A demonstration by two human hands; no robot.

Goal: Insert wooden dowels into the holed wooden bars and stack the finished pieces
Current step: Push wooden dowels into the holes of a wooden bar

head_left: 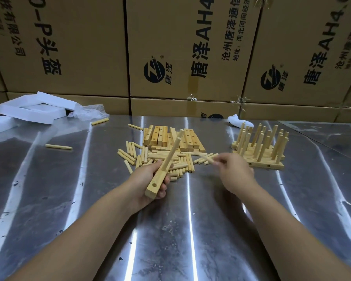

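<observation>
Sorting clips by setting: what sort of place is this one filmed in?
Probably a warehouse or storeroom used for hand assembly: printed cardboard cartons stacked up behind, a scuffed sheet-metal table as the bench, and piles of loose dowels and holed bars on it.

All readable print stands sideways on cardboard cartons stacked well beyond the fingers. The left carton (79, 57), up and left of the left fingers (167, 180), carries large "O-P头盔" and smaller "技有限公司". The middle carton (170, 37), straight beyond both sets of fingers, shows a round dark logo (154, 72) with "唐泽" and ®, large "唐泽AH4", then "沧州唐泽通信" and "地址:河北河间经济". The right carton (292, 47), up and right of the right fingers (223, 159), repeats logo and "唐泽AH4"; its smaller line begins "沧州" and then blurs.
</observation>
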